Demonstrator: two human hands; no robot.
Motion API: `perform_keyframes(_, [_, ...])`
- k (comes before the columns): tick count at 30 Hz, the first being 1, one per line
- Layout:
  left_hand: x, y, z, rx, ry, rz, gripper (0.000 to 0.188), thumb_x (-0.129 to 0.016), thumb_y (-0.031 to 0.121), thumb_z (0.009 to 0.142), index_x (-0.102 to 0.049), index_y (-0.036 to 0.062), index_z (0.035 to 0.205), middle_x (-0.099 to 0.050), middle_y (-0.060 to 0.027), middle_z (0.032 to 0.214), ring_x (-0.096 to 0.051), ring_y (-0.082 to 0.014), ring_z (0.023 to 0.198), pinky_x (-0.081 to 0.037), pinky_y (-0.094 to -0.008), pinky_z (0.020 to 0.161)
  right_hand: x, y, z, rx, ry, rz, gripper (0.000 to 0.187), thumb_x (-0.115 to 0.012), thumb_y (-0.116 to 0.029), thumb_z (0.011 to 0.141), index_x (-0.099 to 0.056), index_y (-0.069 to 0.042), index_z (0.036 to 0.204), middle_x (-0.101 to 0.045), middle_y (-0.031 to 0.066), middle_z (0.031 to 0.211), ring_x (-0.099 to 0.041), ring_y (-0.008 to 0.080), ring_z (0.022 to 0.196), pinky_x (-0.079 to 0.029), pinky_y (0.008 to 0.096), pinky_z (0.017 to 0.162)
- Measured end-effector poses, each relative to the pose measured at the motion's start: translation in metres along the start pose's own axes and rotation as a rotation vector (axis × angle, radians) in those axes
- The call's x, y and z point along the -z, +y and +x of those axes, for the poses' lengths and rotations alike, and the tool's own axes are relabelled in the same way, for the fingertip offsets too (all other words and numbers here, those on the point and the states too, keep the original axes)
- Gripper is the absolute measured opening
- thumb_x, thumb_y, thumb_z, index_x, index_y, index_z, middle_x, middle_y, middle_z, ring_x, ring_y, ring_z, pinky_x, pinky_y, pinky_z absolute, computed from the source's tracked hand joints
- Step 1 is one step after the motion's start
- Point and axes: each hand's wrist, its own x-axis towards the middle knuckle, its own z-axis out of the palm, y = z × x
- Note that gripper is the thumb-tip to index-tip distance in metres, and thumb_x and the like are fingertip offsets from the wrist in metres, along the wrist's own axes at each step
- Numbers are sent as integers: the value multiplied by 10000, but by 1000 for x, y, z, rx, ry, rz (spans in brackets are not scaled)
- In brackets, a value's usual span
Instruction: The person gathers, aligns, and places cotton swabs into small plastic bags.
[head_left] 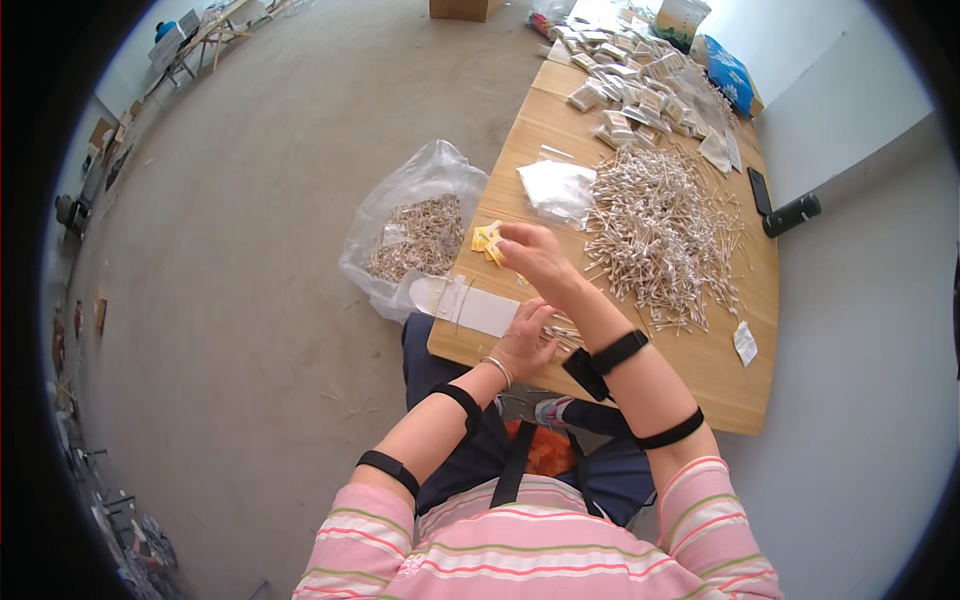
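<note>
On the table's near left part, my left hand [524,338] curls around a small bunch of cotton swabs [564,332], its thumb and fingers on either side. Beside that hand lies a white flat strip [484,310] with a rounded end, reaching past the table edge. My right hand [536,254] is farther forward, with bent fingers closed at a few small yellow cards [484,236]; its fingertips overlap one card. A large heap of loose cotton swabs [660,235] lies to the right of both hands. Clear plastic bags [558,190] lie flat just beyond my right hand.
Left of the table [700,385], a big clear bag [362,225] holds many swabs. Packed clear packets [640,85] pile up at the far end, near a blue bag [728,75]. A dark bottle [792,215] and a phone [760,190] sit along the right edge.
</note>
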Motion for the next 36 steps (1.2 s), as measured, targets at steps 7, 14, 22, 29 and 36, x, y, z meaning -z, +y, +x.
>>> perform_keyframes(7, [5,-3,5,-14,64,27,662,-720,41,648,-442,30,1248,-495,-193,1217,-468,-368,1152,-387,-399,1003,73,68,-83,-45,355,-119,130,-579,-37,826,-669,13,906,-646,76,783,-628,188,712,-497,323,627])
perform_keyframes(14, [3,0,6,4,-79,57,869,-775,44,600,-331,61,1347,-396,-178,1339,-377,-359,1255,-338,-390,1063,53,111,-170,236,541,-859,227,-660,-48,735,-635,-58,960,-534,118,1010,-475,308,998,-405,386,846])
perform_keyframes(22, [1,10,9,7,-160,125,798,-778,87,620,-390,85,1318,-363,-168,1363,-343,-360,1282,-323,-417,1068,62,123,-188,13,646,-792,133,-666,-77,741,-617,-64,864,-533,99,906,-516,296,909,-426,396,795])
perform_keyframes(29, [-16,-1,10,-52,-139,197,305,-752,89,677,-614,54,946,-471,-144,1288,-392,-354,1263,-321,-428,1068,66,127,-181,109,476,-874,76,-645,-64,750,-595,-74,807,-528,100,871,-531,290,884,-451,379,770])
perform_keyframes(36, [-26,-1,11,-58,-63,207,252,-752,82,695,-624,53,911,-547,-137,1213,-436,-347,1237,-356,-428,1045,82,137,-179,23,589,-896,84,-649,-51,756,-589,-59,814,-529,107,876,-533,306,881,-456,390,764])
